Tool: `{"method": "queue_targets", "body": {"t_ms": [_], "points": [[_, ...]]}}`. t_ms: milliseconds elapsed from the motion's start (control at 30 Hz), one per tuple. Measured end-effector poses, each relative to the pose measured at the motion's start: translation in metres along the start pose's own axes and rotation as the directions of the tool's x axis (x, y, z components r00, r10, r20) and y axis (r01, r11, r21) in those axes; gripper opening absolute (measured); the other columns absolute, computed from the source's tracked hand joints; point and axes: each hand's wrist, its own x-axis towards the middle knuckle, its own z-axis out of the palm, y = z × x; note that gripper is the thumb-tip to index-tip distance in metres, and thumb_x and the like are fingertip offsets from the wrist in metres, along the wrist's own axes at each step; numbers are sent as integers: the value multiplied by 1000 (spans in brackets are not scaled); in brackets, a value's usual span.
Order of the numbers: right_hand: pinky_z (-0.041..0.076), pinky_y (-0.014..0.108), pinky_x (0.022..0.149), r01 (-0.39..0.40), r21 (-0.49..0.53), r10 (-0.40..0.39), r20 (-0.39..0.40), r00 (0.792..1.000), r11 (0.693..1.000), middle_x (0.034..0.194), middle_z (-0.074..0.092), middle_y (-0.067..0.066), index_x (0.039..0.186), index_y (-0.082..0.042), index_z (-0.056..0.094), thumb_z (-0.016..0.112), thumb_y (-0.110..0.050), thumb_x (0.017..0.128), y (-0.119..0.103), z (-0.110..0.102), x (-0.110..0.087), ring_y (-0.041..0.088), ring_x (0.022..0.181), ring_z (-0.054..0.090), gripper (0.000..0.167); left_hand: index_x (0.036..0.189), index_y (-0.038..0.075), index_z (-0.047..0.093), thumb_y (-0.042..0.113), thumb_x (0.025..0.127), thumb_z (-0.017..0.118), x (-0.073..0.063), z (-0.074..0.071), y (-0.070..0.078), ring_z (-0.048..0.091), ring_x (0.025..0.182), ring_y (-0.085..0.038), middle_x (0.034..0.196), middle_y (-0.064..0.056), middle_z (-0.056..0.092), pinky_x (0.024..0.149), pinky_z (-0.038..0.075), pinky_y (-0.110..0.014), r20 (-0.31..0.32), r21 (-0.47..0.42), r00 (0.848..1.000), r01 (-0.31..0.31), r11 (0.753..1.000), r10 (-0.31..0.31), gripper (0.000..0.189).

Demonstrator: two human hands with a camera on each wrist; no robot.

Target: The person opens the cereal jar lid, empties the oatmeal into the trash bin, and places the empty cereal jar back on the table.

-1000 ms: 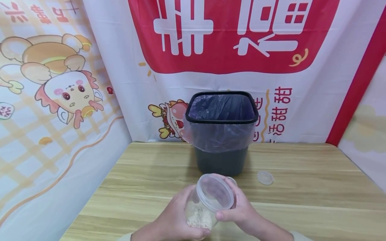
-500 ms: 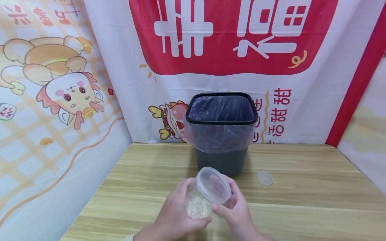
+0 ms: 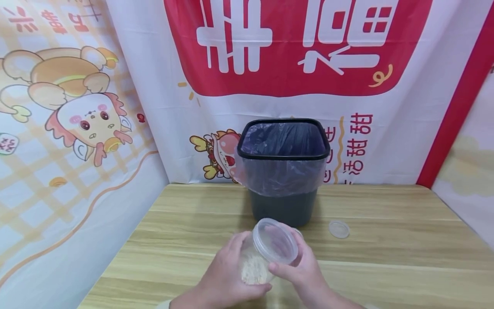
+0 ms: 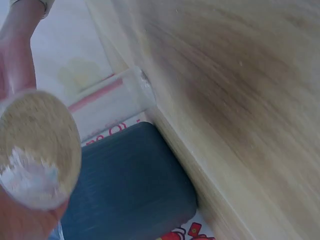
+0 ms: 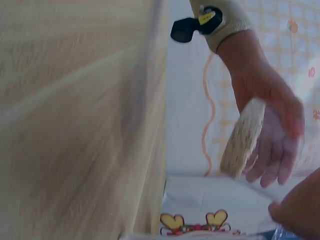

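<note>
A clear plastic jar (image 3: 248,253) with a translucent round top is held tilted above the table, its top facing up and to the right in the head view. Pale grainy contents (image 3: 254,269) lie in its lower part; their exact kind cannot be told. My left hand (image 3: 225,274) grips the jar's left side and lower part, thumb in front. On the other side my right hand (image 3: 306,272) holds it close to the top, thumb near the rim. The left wrist view shows the jar's round base (image 4: 45,125) with the contents against it.
A dark bin (image 3: 283,210) lined with a purplish plastic bag stands just beyond the hands. Right of it a clear round lid (image 3: 339,229) lies on the wooden table (image 3: 386,253). Another clear container (image 4: 117,102) stands near the bin, mostly hidden by the right hand in the head view.
Both hands lifted the jar slightly, then lowered it again, keeping it tilted. The grains inside have shifted. The bin and loose lid stay put.
</note>
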Motion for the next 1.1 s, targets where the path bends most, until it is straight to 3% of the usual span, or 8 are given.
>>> {"method": "queue_targets", "body": {"t_ms": [233,400,500,667,900,1100], "points": [[44,33,100,-25,71,8,239,971,997,138,47,18,143,6,34,77,-2,80,0,-24,8,23,122,50,77,136,21,45,42,62,90,2,-6,-8,57,103,-10,119,11,56,86,50,-33,127,-237,991,-9,972,41,89],[42,33,102,-30,99,2,275,962,995,140,44,22,146,6,28,74,-2,82,0,-25,9,26,124,48,79,136,22,45,42,63,89,2,-4,-9,56,103,-9,120,11,56,86,50,-33,132,-248,991,4,969,30,88],[43,33,100,-20,99,-1,203,979,995,140,45,20,147,2,29,74,-4,83,1,-20,7,25,123,49,78,136,22,44,44,63,89,3,-2,-8,57,101,-9,119,13,56,84,51,-33,97,-206,995,21,978,-1,88],[45,30,98,27,62,-27,6,1000,998,137,50,16,141,0,36,74,-5,84,3,-3,1,24,120,52,69,135,21,44,50,62,88,6,2,-7,56,100,-9,119,16,54,83,51,-33,27,-113,999,34,993,-31,90],[44,29,98,12,3,-11,-203,979,1000,135,51,16,136,0,36,73,6,79,5,13,-3,24,120,52,68,131,11,47,47,59,89,10,7,-8,56,102,-11,121,9,52,85,51,-31,-20,2,999,-51,999,51,91],[45,30,97,-40,-16,35,-251,967,999,134,51,17,135,0,37,73,8,77,2,16,-4,24,118,53,68,131,9,46,47,60,89,12,8,-12,57,100,-13,119,4,54,84,51,-31,-20,21,994,-110,994,110,92]]}}
